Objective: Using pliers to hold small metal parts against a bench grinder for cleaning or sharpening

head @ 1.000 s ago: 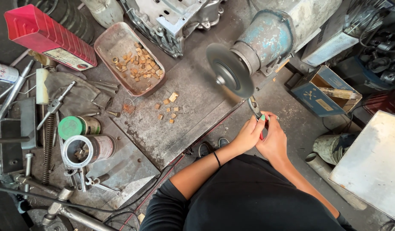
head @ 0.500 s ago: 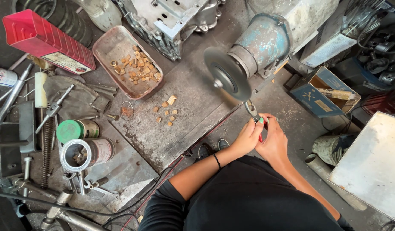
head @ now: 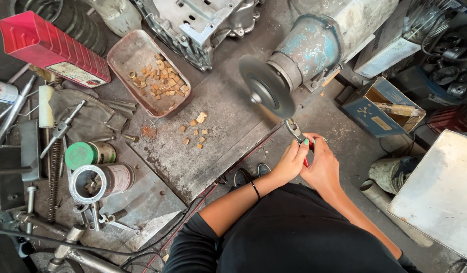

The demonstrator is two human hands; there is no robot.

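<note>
My left hand (head: 290,163) and my right hand (head: 324,164) are both wrapped around the red-and-green handles of a pair of pliers (head: 295,132). The plier jaws point up at the lower edge of a spinning grey grinding disc (head: 267,93), which is mounted on a blue-grey motor (head: 314,48). Whatever the jaws hold is too small to make out. A few small tan blocks (head: 195,132) lie loose on the steel plate (head: 213,146) to the left of my hands.
An oval metal tray (head: 123,56) of more tan blocks sits behind the plate. A red box (head: 51,48), two cans (head: 92,151), rods and tools crowd the left. A blue carton (head: 380,103), a light sheet (head: 440,192) and a metal casting (head: 193,20) surround the grinder.
The view has shifted slightly. My hands and the pliers stay at the disc's lower edge, with the pliers edging a little closer to the wheel.
</note>
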